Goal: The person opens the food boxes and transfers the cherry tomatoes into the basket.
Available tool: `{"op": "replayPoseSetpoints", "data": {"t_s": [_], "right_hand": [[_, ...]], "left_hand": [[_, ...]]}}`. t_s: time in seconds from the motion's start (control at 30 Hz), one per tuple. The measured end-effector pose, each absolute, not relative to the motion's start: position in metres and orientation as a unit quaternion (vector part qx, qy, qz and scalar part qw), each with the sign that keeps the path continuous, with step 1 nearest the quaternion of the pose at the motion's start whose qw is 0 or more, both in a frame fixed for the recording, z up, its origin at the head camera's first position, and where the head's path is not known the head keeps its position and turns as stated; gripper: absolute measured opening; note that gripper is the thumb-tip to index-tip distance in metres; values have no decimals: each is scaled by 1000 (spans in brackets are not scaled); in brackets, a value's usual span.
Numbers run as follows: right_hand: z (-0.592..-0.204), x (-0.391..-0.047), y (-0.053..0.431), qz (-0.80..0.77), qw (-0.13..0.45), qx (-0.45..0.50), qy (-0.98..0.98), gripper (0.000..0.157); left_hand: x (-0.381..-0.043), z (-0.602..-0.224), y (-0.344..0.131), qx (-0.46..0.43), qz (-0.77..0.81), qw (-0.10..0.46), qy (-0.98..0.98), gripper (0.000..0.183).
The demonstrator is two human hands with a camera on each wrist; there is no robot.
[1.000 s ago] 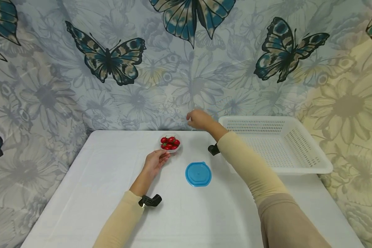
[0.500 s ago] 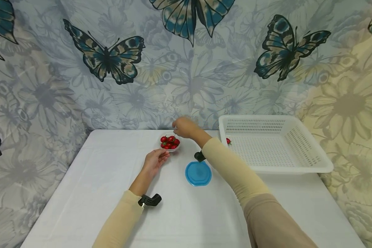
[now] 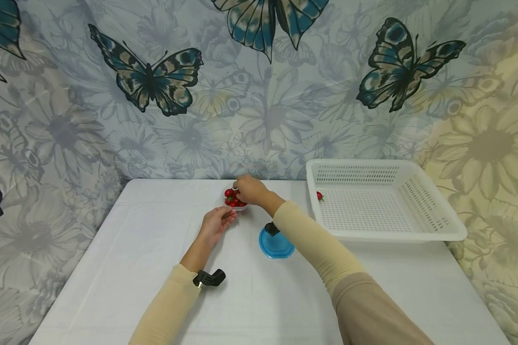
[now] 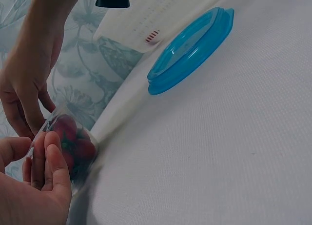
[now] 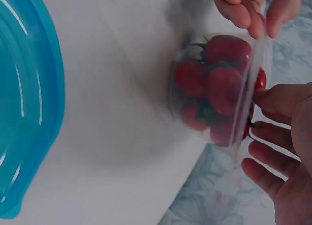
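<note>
A small clear plastic container (image 5: 178, 103) full of red cherry tomatoes (image 3: 230, 200) stands on the white table. My left hand (image 3: 214, 225) pinches its near rim between thumb and fingers. Over the container's mouth is my right hand (image 3: 252, 190), its fingers spread and reaching down to the tomatoes (image 5: 226, 88); in the right wrist view no tomato is gripped. A blue lid (image 3: 277, 247) lies nearer on the table, partly behind the right wrist's black camera (image 3: 272, 228). One cherry tomato (image 3: 320, 196) sits inside the white basket (image 3: 388, 235), by its left wall.
The large perforated basket takes up the back right of the table (image 3: 155, 249) and reaches to its right edge. A curtain with butterflies and flowers (image 3: 190, 139) hangs right behind the table's back edge.
My right hand has come from beside the basket leftward and down to the container. The tomato in the basket, hidden by the arm before, now shows. My left hand stays at the rim.
</note>
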State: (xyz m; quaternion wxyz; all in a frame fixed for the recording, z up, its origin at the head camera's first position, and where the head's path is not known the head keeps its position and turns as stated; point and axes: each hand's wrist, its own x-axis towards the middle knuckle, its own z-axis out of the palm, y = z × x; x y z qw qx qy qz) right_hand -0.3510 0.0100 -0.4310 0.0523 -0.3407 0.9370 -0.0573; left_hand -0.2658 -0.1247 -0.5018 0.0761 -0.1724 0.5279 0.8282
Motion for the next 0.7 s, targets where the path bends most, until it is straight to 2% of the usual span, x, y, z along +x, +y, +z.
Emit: {"op": "replayPoseSetpoints", "data": {"t_s": [0.5,0.7], "right_hand": [[-449,-351,3,-5,16,-299,954,28],[-448,-348,0,-9,22,-293,956,27]], "left_hand": [[-264,-500,-124,-174,828,80,528,10],[-264,-499,-124,-179,825,77,530,9]]}}
